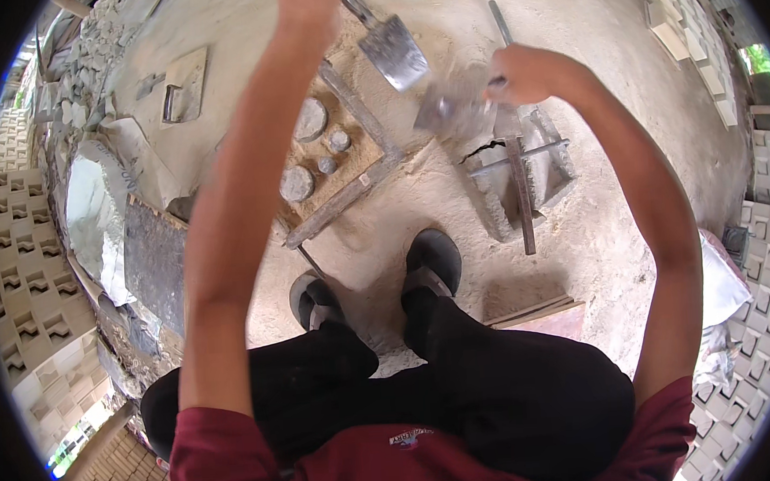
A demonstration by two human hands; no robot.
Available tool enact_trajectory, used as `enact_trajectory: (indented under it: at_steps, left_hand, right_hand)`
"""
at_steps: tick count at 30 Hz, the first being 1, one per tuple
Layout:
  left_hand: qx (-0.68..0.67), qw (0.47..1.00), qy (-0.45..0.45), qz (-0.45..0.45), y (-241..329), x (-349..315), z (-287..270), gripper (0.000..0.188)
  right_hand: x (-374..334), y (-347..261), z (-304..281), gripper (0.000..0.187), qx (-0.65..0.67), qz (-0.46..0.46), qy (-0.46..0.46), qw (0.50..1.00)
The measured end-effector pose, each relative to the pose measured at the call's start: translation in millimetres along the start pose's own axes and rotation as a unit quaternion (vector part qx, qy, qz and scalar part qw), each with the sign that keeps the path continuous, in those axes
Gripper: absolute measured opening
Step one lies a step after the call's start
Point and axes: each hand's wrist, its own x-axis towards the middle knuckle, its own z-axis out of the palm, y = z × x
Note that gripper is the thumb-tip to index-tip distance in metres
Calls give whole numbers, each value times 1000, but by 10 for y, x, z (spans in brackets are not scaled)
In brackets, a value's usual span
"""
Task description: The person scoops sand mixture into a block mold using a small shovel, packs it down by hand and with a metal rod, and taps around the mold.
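My left hand (307, 5) is at the top edge, partly cut off, closed on the handle of a trowel (394, 53) whose flat metal blade points down and to the right. My right hand (538, 74) grips a flat metal tool (452, 115), smeared by motion, which looks like a second trowel. Below the left trowel lies a frame (377, 135) filled with sand, where several round grey pieces (311, 120) of different sizes sit. Under my right hand is an open box-like mould (550, 169) with bars across it, one upright bar (521, 197) reaching toward me.
A plastering float (186, 87) lies on the ground at far left, near rubble (84, 69). A dark board (155, 263) and a white sack (97, 210) are left of my legs. Thin boards (544, 314) lie by my right foot. Stacked blocks (686, 37) line the right.
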Motion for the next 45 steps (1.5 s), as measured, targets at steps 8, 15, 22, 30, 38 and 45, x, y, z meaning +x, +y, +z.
enact_trajectory:
  at_steps: [8,15,22,30,38,45]
  left_hand:
    - [155,985,-10,81,552,-76,-398,26]
    - [221,972,-71,33,536,-480,-591,27]
    - [123,991,-19,-43,371,-757,-770,26]
    - [55,997,-20,-56,678,-810,-1029,20]
    - [62,997,-19,-35,715,-776,-1110,20]
    - [43,998,-10,-44,766,-708,-1142,20]
  right_hand:
    - [165,-1232,172,46,-92,-69,-332,936]
    - [285,-1244,1071,48,132,-151,-285,937]
    - [389,-753,673,43,101,-131,-259,952]
    - [484,-1045,331,41,63,-16,-383,921]
    - [612,-898,-106,38,-26,20,-276,961]
    - [693,90,-263,31,-28,131,-141,981]
